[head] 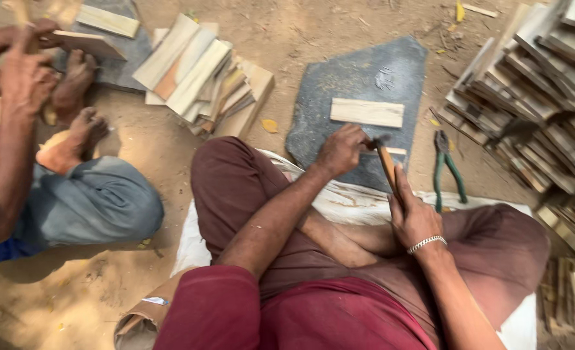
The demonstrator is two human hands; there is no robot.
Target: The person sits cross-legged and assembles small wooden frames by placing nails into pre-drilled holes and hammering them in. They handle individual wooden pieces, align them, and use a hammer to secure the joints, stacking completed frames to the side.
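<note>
I sit cross-legged on the ground before a dark flat stone slab [365,78]. My right hand [414,214] grips the wooden handle of a hammer [387,162], whose head is up near my left hand. My left hand [340,150] is closed at the slab's near edge, pinching something small beside a thin wooden strip [394,151]; what it pinches is too small to tell. A pale wooden slat [367,112] lies flat on the slab just beyond.
Green-handled pliers [448,167] lie on the dirt at right. Stacked wooden slats [534,84] fill the right side, another pile [200,74] lies at upper left. A second person [54,188] sits at left, holding a wooden piece [86,44] over another slab.
</note>
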